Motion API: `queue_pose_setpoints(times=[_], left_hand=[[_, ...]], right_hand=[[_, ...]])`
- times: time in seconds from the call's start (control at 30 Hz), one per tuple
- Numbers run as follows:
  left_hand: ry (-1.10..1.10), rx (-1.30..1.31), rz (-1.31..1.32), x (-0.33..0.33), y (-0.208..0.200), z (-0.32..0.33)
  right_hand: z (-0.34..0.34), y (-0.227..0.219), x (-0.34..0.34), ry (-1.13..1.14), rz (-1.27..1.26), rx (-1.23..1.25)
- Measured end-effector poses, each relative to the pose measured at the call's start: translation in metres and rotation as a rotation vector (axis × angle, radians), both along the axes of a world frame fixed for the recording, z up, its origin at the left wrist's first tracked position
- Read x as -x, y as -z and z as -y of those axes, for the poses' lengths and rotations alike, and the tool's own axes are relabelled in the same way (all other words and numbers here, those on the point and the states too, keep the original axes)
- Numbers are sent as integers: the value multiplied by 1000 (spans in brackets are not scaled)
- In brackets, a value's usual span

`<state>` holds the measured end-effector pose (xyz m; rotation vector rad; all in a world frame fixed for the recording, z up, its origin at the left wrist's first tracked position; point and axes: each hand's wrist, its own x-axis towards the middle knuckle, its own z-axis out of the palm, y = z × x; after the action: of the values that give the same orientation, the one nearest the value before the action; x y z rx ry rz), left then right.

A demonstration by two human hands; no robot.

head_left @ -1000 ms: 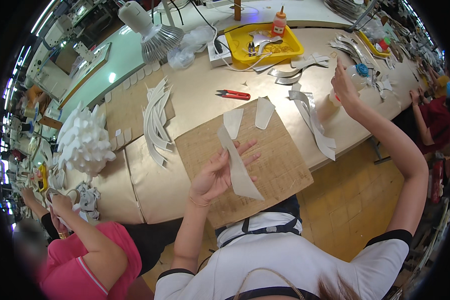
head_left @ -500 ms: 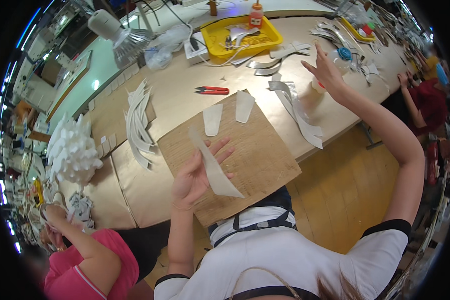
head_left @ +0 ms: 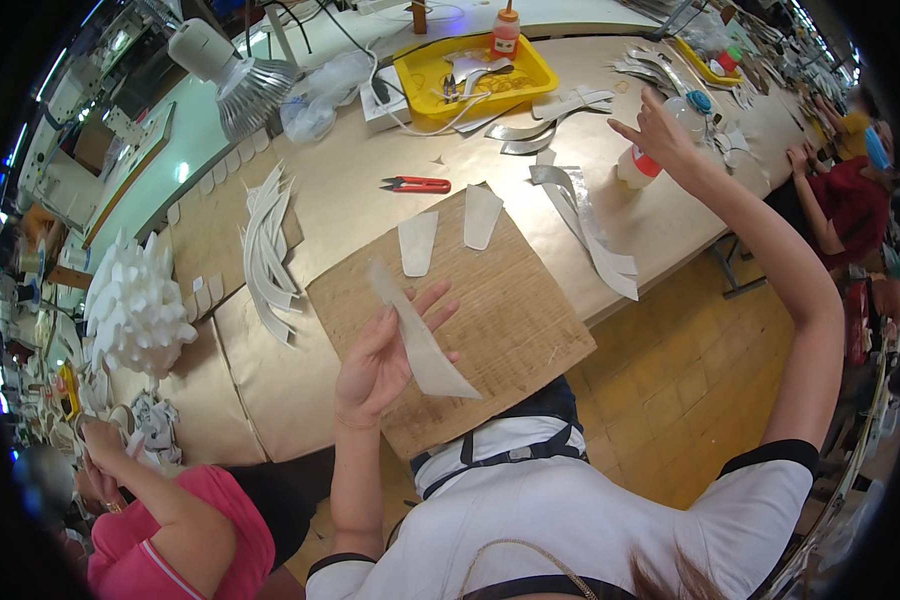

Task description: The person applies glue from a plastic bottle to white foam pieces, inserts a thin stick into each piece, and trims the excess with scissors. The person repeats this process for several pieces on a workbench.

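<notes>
My left hand (head_left: 378, 358) holds a curved, pale strip (head_left: 428, 348) between thumb and fingers, above a brown board (head_left: 530, 310). The board overhangs the bench edge by my lap. Two small pale tapered pieces (head_left: 419, 245) lie at its far side. On the right, my right hand (head_left: 662, 135) is stretched out with thumb and index finger apart and nothing visible in it. Just below it is a bottle with a red label (head_left: 642, 163); touching or apart, I cannot tell. Behind my hand stands a clear bottle with a blue cap (head_left: 692, 103), partly hidden.
Red thread snips (head_left: 416, 185) lie beyond the board, curved strips (head_left: 268, 250) to its left, more strips (head_left: 592, 235) to its right. A yellow tray (head_left: 540, 75) sits at the back near a lamp (head_left: 255, 95). A co-worker in pink (head_left: 185, 530) sits at left.
My right hand has shifted slightly right, and the red-labelled bottle below it shows more clearly. The left hand keeps its hold on the strip. The whole view has drifted a little.
</notes>
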<state>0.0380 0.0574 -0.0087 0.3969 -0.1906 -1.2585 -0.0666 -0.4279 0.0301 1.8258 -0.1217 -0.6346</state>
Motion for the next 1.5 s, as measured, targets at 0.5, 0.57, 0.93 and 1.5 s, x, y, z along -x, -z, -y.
queue_pose_setpoints(times=[0.5,0.57,0.93,1.5], left_hand=[[317,-590,514,19,-10,-2],[286,-699,731,15,-4,-5],[-613,-752,1881,53,23,-60],[180,-672,2310,62,49,-70]], right_hand=[[-249,-34,5,261,587,-2109],[-287,-7,-11,361,548,-2196],[-309,52,-37,340,609,-1967],[-306,62,-50,276,514,-1821]])
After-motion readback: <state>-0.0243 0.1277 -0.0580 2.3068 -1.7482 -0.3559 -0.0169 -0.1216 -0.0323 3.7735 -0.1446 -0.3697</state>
